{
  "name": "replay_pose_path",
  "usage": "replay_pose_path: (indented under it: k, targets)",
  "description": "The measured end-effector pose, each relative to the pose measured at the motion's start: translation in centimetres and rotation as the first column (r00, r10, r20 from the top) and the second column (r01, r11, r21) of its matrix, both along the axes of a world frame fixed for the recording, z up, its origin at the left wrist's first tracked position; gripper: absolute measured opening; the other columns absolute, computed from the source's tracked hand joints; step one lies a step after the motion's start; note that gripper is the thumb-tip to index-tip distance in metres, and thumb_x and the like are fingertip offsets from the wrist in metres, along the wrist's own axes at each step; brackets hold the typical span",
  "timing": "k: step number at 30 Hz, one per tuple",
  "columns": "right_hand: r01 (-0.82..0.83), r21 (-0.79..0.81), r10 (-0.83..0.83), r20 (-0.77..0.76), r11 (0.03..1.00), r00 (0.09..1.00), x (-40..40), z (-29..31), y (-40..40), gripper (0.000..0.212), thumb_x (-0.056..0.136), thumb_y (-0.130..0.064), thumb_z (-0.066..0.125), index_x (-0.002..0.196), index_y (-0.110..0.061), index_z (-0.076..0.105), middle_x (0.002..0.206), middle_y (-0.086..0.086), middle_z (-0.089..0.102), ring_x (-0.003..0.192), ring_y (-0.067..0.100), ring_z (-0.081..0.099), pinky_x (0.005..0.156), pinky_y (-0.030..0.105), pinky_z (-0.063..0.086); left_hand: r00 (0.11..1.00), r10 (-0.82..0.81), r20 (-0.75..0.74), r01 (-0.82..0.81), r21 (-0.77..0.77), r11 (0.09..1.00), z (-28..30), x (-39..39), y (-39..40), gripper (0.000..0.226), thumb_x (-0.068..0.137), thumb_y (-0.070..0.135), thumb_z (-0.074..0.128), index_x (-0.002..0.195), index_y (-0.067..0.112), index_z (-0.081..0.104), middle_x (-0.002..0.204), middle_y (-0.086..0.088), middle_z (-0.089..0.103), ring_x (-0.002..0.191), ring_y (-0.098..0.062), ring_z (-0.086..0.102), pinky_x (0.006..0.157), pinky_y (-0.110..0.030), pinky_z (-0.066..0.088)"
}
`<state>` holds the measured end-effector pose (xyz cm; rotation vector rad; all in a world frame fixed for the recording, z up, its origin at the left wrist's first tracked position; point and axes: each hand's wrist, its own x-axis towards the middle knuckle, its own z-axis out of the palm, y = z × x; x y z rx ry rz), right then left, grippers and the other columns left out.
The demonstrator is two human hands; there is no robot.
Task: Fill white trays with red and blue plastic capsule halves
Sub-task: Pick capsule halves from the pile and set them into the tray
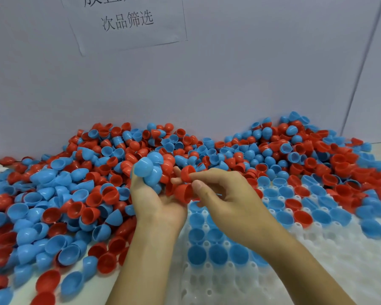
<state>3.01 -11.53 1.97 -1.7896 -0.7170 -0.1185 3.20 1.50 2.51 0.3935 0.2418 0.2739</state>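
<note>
The left hand (156,194) cups a handful of blue and red halves (149,170) over the counter's pile; the right hand (218,190) pinches one red half (187,172) from it — next, seat it in the white tray (229,280) — open pockets remain just below.

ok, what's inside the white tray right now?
The white tray holds blue halves and red halves seated open side up; many near pockets are empty. Both hands and the loose pile cover its far-left part.

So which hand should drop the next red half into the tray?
The right hand: it already pinches a red half and hovers over the white tray, while the left hand cradles a heap of halves.
</note>
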Motion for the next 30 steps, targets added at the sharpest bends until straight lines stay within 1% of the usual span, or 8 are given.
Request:
replay_pose_path:
  k: [3, 6, 9, 15, 18, 21, 27, 30]
  targets:
    - [0.014, -0.042, -0.012, 0.046, 0.999, 0.999, 0.2, -0.1, -0.2, 0.025, 0.096, -0.01, 0.063, 0.111, -0.026, 0.075, 0.093, -0.018, 0.073, 0.09, 0.001, 0.069, 0.078, 0.015, 0.054, 1.0, -0.001, -0.008, 0.001, 0.002, 1.0, 0.3, -0.1, -0.1, 0.041, 0.097, 0.045, 0.051, 0.076, 0.01, 0.061, 0.062, -0.002, 0.062, 0.062, -0.014, 0.057, 0.055, -0.027, 0.058]
    - [0.183, -0.103, -0.158, 0.211, 0.978, 0.965, 0.3, -0.4, -0.3, 0.018, 0.086, -0.016, 0.076, 0.099, -0.029, 0.078, 0.075, -0.015, 0.066, 0.076, 0.005, 0.063, 0.067, 0.011, 0.048, 0.999, -0.011, -0.034, 0.012, 0.033, 0.999, 0.3, -0.1, -0.9, 0.043, 0.098, 0.043, 0.049, 0.072, 0.01, 0.061, 0.057, -0.001, 0.06, 0.054, -0.012, 0.055, 0.047, -0.024, 0.054]
    - [0.295, -0.169, -0.243, 0.269, 0.941, 0.932, 0.5, 0.3, -0.9, 0.013, 0.085, -0.023, 0.077, 0.097, -0.03, 0.079, 0.077, -0.02, 0.066, 0.075, 0.003, 0.062, 0.069, 0.015, 0.051, 0.998, -0.02, -0.065, 0.024, 0.064, 0.998, 0.2, 0.0, -1.6, 0.036, 0.097, 0.039, 0.05, 0.076, 0.011, 0.058, 0.062, -0.002, 0.058, 0.052, -0.013, 0.054, 0.051, -0.022, 0.05]
    - [0.278, -0.329, -0.26, 0.098, 0.903, 0.961, 0.6, 4.2, -7.8, 0.021, 0.086, -0.021, 0.076, 0.073, -0.037, 0.072, 0.06, -0.02, 0.068, 0.047, -0.002, 0.063, 0.051, 0.009, 0.047, 0.995, -0.002, -0.103, 0.007, 0.053, 0.999, 0.2, -0.3, -1.4, 0.032, 0.097, 0.04, 0.058, 0.11, 0.011, 0.063, 0.087, -0.006, 0.066, 0.074, -0.018, 0.061, 0.041, -0.016, 0.045]
    - [0.181, -0.636, -0.291, -0.072, 0.75, 0.954, 0.5, 5.1, -11.4, 0.011, 0.086, -0.031, 0.075, 0.076, -0.032, 0.077, 0.062, -0.015, 0.071, 0.054, 0.0, 0.066, 0.048, 0.012, 0.048, 0.995, -0.01, -0.097, 0.017, 0.073, 0.997, 0.3, -0.4, -1.5, 0.033, 0.098, 0.039, 0.055, 0.112, 0.011, 0.062, 0.085, -0.005, 0.065, 0.073, -0.017, 0.06, 0.041, -0.016, 0.045]
    - [0.041, -0.796, -0.341, -0.211, 0.604, 0.916, 0.5, 4.8, -12.7, 0.008, 0.086, -0.031, 0.076, 0.079, -0.033, 0.078, 0.065, -0.014, 0.073, 0.06, -0.003, 0.067, 0.048, 0.01, 0.045, 0.995, -0.014, -0.096, 0.023, 0.091, 0.996, 0.2, -0.4, -1.6, 0.032, 0.099, 0.04, 0.053, 0.112, 0.011, 0.061, 0.079, -0.004, 0.065, 0.072, -0.017, 0.06, 0.04, -0.016, 0.044]
    - [-0.069, -0.933, -0.449, -0.233, 0.352, 0.863, 1.0, 3.3, -11.3, 0.01, 0.082, -0.027, 0.08, 0.092, -0.028, 0.079, 0.067, -0.011, 0.074, 0.06, -0.001, 0.068, 0.065, 0.018, 0.054, 0.996, -0.031, -0.086, 0.038, 0.081, 0.996, 0.1, -0.3, -1.5, 0.032, 0.097, 0.038, 0.053, 0.112, 0.011, 0.061, 0.08, -0.004, 0.065, 0.07, -0.017, 0.06, 0.04, -0.016, 0.044]
    - [-0.055, -0.96, -0.478, -0.185, 0.273, 0.858, 1.5, 2.8, -10.8, 0.021, 0.081, -0.023, 0.08, 0.102, -0.021, 0.078, 0.088, -0.003, 0.076, 0.083, 0.011, 0.072, 0.08, 0.027, 0.06, 0.995, -0.049, -0.085, 0.055, 0.069, 0.996, 0.1, -0.4, -1.5, 0.032, 0.098, 0.039, 0.054, 0.113, 0.011, 0.061, 0.082, -0.004, 0.065, 0.07, -0.016, 0.061, 0.04, -0.016, 0.044]
